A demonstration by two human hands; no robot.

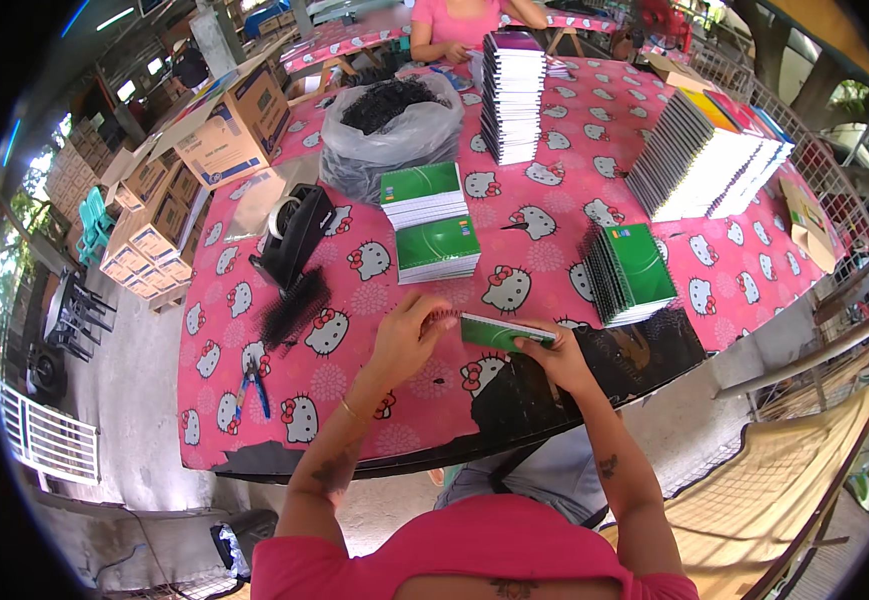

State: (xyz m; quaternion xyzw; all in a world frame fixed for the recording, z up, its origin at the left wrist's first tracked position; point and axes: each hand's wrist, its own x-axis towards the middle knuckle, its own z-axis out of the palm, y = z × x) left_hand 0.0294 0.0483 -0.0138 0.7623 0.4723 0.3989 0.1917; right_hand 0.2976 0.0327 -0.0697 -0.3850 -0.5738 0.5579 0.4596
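Note:
Near the table's front edge, my right hand (556,358) grips a small green notebook (494,333), thumb on its cover. The notebook is tilted, its long edge facing away from me. At its left end my left hand (416,328) is closed with the fingertips together; what they pinch is blurred, perhaps a thin dark coil. Just beyond lie two stacks of green-covered notebooks, the nearer stack (438,248) and the farther stack (421,190). To the right stands a pile of green notebooks (636,268) with black coils along its left side.
Left on the pink patterned table sit a black tape dispenser (294,235), loose black coils (296,305) and blue-handled pliers (252,388). Farther back are a plastic bag of black coils (389,125), a tall notebook stack (511,100), larger notebook stacks (699,160), a carton (234,125) and another person (459,25).

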